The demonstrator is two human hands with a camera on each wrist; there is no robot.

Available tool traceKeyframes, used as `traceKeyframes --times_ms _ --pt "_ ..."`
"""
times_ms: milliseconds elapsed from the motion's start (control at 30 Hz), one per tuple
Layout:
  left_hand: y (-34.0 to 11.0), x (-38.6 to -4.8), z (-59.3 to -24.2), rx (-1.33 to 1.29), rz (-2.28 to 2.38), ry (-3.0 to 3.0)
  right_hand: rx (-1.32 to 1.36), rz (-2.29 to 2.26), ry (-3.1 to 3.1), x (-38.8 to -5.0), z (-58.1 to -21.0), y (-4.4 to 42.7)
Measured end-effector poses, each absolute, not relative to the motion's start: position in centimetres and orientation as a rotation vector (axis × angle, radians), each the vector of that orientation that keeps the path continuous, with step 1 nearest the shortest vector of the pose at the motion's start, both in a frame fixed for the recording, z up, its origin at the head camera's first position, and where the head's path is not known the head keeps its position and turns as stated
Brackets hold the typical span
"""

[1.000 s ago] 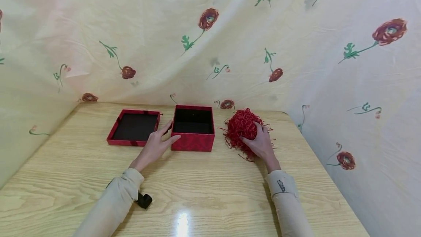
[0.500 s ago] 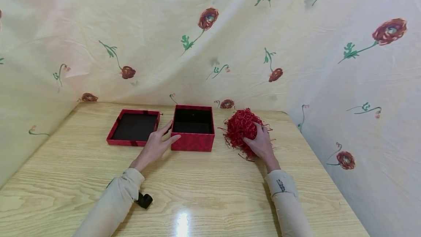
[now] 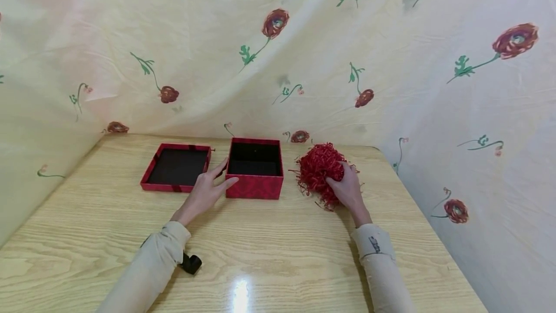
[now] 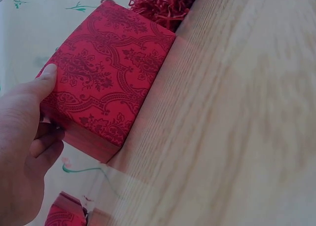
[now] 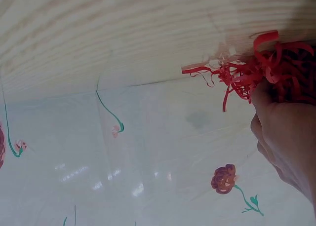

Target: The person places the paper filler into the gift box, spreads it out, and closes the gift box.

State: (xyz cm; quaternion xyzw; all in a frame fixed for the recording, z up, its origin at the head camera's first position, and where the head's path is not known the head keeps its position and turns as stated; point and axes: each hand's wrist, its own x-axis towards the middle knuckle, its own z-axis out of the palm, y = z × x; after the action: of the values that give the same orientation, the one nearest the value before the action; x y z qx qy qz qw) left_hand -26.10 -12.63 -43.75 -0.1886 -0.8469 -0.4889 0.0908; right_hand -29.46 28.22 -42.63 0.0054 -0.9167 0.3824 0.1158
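A red patterned gift box with a black interior stands without its lid near the back of the table. My left hand holds the box by its near left corner; in the left wrist view the thumb lies on the patterned front and the other fingers bend against the side. To the right of the box sits a heap of red shredded paper. My right hand grips the heap's right side, thumb and fingers sunk into the strands. The strands hide the fingertips.
The box lid lies with its black inside up, left of the box. A small black object shows beside the left sleeve. Behind the wooden table hangs a flowered cloth.
My right hand has shifted slightly rightward, and its thumb has drawn closer to the fingers on the shredded paper. The left hand and the box stay in place.
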Motion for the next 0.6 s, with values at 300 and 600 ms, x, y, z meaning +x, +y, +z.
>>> traceKeyframes --times_ms 300,600 --pt "-12.6 -26.0 -43.6 -0.559 -1.464 -2.517 0.014 1.217 -2.601 -29.2 -42.0 28.6" --pt "-12.6 -26.0 -43.5 -0.55 -1.48 -2.527 0.004 1.298 -2.523 -29.0 -41.2 28.9"
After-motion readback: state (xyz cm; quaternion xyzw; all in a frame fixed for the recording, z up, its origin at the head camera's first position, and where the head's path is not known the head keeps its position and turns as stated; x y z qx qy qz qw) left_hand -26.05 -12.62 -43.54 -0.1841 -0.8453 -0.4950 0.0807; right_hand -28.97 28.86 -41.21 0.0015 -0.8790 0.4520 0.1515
